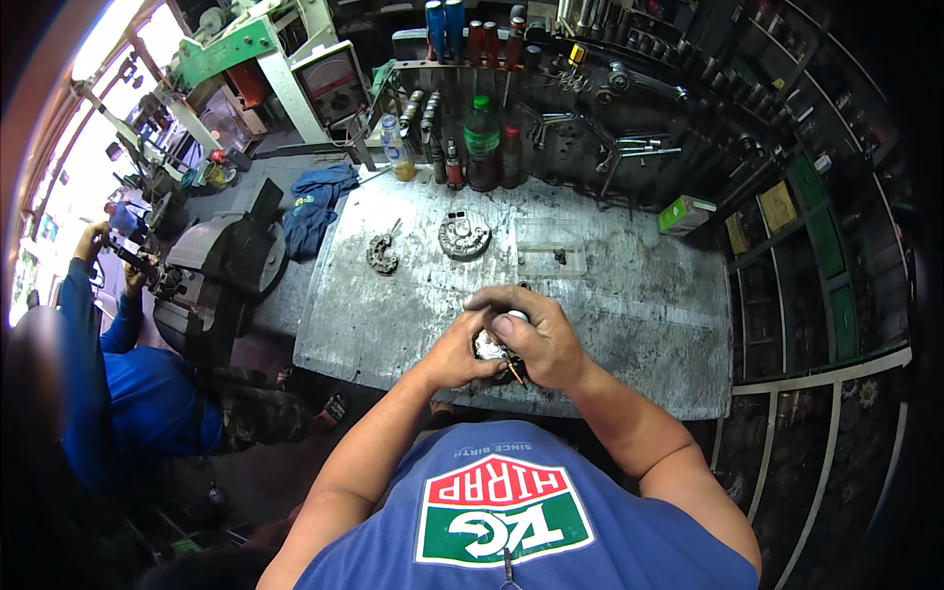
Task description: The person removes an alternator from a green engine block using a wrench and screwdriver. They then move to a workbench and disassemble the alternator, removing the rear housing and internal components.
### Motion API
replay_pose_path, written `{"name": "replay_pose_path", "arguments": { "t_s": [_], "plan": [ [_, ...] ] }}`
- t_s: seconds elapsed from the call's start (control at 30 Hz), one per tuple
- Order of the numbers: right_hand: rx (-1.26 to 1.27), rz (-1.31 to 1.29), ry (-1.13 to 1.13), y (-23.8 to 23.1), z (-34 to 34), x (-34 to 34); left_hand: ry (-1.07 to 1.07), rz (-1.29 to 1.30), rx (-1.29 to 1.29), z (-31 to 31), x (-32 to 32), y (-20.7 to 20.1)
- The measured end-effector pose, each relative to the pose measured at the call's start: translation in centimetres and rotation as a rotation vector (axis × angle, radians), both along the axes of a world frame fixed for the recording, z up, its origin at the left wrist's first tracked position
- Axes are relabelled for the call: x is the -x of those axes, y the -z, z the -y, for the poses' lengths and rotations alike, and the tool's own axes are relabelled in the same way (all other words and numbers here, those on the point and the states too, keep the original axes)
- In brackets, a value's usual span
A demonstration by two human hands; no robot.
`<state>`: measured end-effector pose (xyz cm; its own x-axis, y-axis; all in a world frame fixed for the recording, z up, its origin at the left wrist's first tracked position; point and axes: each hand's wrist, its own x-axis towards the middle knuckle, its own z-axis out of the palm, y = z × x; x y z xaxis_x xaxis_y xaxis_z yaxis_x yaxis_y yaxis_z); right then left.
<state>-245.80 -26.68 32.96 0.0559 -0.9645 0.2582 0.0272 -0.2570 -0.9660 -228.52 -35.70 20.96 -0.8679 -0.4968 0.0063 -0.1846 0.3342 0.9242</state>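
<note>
My left hand [454, 352] holds a silvery metal part [489, 347] above the bench's [639, 295] near side; my right hand [543, 339] curls over it, its grip I cannot tell. Beyond lie 1 round housing [463, 237] and 1 curved piece [380, 255].

Bright opening [106, 41] far left; dark shelving [836, 373] right; scuffed grey workbench [649, 305] between; dim floor [261, 467] lower left.
</note>
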Motion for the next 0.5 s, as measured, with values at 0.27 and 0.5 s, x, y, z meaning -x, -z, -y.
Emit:
{"name": "replay_pose_path", "arguments": {
  "t_s": [0.27, 0.5],
  "plan": [
    [0.070, -0.540, -0.088, -3.2, 1.1, 2.8, -0.008, 0.005, -0.038, -0.1, 0.0, 0.8],
    [0.132, -1.258, -0.123, -10.2, -0.2, 3.2, -0.045, -0.025, 0.055, 0.0, 0.0, 2.2]
  ]
}}
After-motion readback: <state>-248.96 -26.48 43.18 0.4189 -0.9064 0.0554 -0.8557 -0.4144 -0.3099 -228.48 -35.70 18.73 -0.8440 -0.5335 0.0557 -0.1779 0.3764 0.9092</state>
